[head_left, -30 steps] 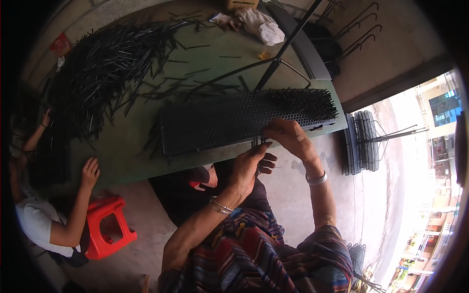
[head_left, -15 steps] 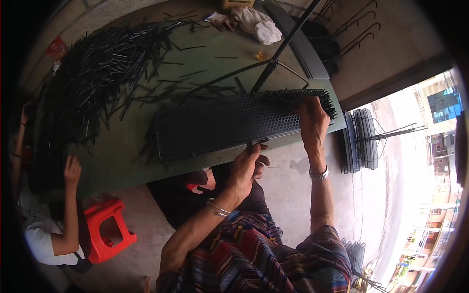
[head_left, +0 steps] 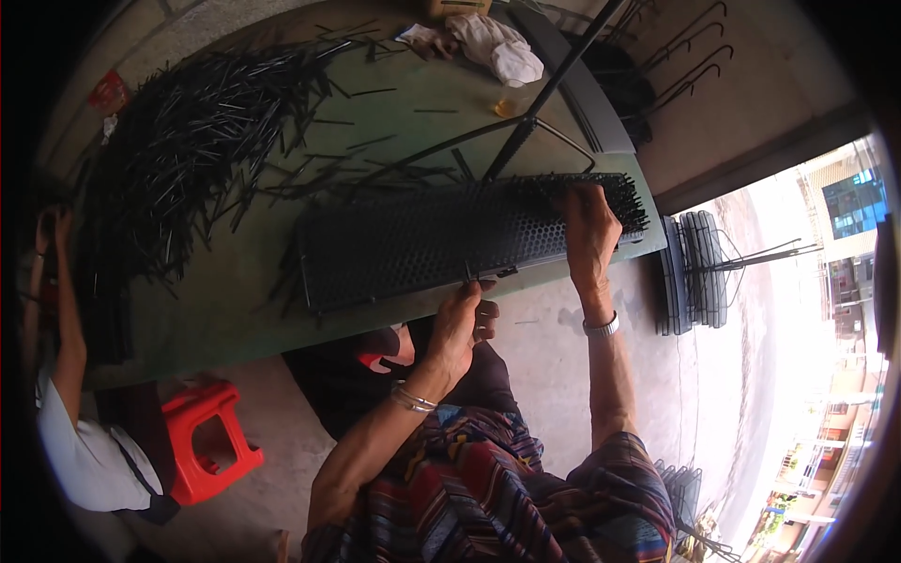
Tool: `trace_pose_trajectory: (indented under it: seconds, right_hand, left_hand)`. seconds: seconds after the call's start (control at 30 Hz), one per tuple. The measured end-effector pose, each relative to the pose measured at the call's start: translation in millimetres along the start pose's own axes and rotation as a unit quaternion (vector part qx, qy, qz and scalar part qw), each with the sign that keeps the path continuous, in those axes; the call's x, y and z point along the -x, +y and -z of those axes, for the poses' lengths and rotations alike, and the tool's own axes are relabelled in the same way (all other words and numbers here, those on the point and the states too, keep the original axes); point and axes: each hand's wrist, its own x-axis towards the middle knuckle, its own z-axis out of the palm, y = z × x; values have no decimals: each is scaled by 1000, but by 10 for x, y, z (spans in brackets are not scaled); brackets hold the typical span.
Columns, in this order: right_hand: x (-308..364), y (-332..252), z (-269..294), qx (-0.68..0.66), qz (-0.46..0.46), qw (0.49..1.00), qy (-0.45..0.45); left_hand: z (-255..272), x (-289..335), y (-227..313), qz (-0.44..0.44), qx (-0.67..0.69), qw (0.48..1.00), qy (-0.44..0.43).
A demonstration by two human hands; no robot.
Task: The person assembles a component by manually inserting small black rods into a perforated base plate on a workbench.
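A long black perforated panel (head_left: 413,244) lies along the near edge of the green table, its right end crowded with upright black sticks (head_left: 624,202). My right hand (head_left: 591,235) reaches over the panel beside those sticks, fingertips pinched together and pointing down; what they hold is hidden. Just below the panel's near edge is my left hand (head_left: 457,328), fingers curled. A thin dark stick (head_left: 469,269) pokes up from its thumb, in front of the panel.
Loose black sticks (head_left: 206,122) are heaped across the left of the green table (head_left: 225,328). A black metal frame (head_left: 530,117) rises behind the panel, near a white cloth (head_left: 497,52). A co-worker (head_left: 89,450) is at the left, by a red stool (head_left: 211,441).
My right hand has shifted slightly left along the panel. My left hand has dropped a little lower. The co-worker's near arm has moved left, toward the far side of the heap.
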Motion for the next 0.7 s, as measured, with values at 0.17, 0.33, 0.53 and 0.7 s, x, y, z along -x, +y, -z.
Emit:
trace_pose_trajectory:
  seconds: [0.17,0.33,0.53,0.7]
  right_hand:
    - [14,35,-22,7,10,1000,-4]
    - [28,39,-3,16,1,1000,-12]
    - [17,86,-77,151,78,984,-48]
    - [-27,124,-62,265,121,955,-52]
  left_hand:
    - [-14,6,-37,-1,19,999,-39]
    - [-87,105,-52,14,39,999,-24]
    - [-123,145,-72,0,20,999,-48]
    - [-124,156,-46,-4,5,998,-55]
